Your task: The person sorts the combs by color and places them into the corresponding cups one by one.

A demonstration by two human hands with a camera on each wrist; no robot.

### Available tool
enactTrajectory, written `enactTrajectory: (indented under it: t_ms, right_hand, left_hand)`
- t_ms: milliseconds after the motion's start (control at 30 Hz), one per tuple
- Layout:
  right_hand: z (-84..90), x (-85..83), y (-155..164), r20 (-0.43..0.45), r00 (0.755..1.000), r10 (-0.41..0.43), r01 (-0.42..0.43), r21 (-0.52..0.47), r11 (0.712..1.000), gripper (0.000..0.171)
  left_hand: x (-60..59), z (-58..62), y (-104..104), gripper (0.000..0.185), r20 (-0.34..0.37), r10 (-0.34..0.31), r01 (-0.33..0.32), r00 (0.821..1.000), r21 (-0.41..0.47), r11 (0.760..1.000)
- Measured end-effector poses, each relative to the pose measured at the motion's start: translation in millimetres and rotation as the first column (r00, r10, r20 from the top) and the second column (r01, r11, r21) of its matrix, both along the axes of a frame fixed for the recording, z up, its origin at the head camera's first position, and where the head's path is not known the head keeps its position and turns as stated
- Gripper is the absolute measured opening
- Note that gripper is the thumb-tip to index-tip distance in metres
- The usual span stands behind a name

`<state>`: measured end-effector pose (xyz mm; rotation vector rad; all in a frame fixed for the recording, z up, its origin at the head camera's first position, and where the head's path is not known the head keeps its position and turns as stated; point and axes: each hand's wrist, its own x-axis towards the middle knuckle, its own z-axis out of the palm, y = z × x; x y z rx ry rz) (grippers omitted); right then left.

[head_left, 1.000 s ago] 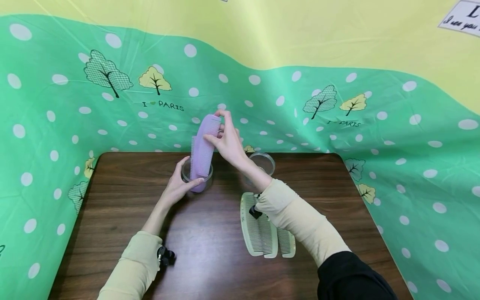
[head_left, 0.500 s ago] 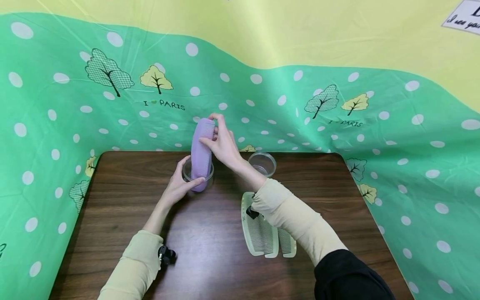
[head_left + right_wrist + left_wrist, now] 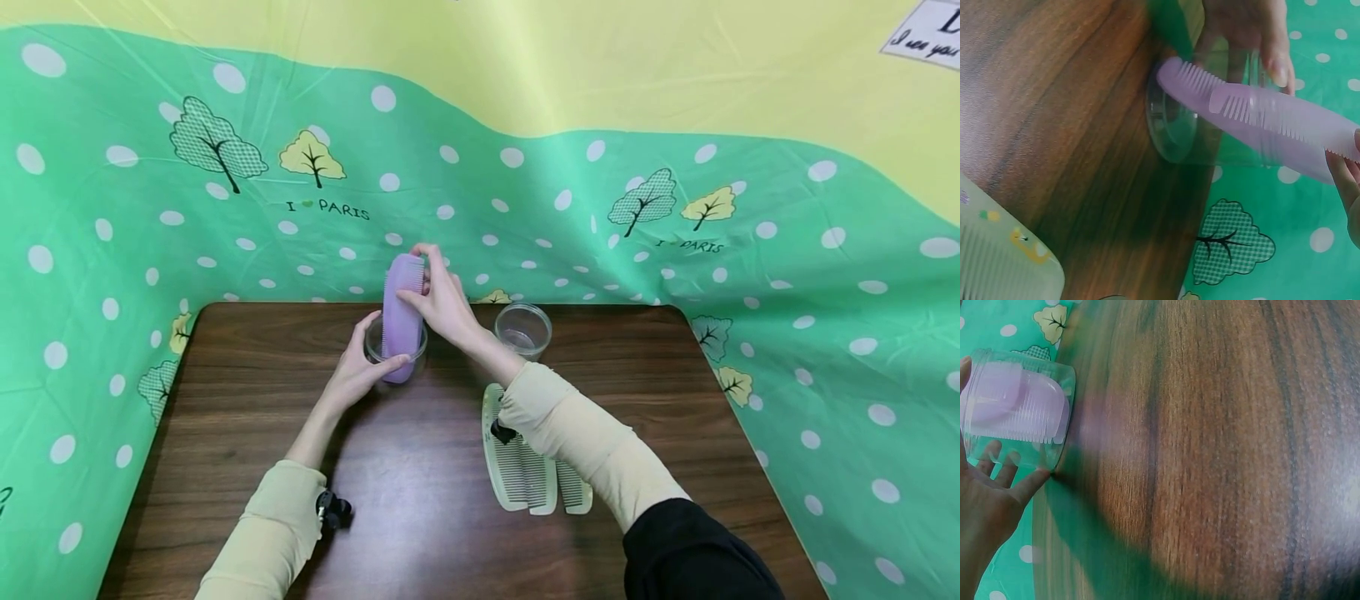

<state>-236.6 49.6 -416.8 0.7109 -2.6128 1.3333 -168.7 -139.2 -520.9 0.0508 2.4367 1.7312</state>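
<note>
We are steadying the clear cup (image 3: 395, 350) with our left hand (image 3: 358, 369) while our right hand (image 3: 444, 302), pinching the purple combs (image 3: 402, 312), should be lowering them straight to avoid tipping.

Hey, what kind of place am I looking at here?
Probably a staged tabletop workspace, not a lived-in room: a dark wooden table hemmed in by a green polka-dot sheet, with only combs and clear cups set out.
</note>
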Motion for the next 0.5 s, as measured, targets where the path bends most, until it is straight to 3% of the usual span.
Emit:
enactTrajectory:
  t_ms: [500]
  right_hand:
    - [-20.3,6.8,-2.7,0.011,1.000,0.005,-0.005,0.017,1.000,0.062]
  left_hand:
    - [0.3,-1.2,-0.3,0.096,-0.007,-0.007,0.007,1.000,0.029,1.000]
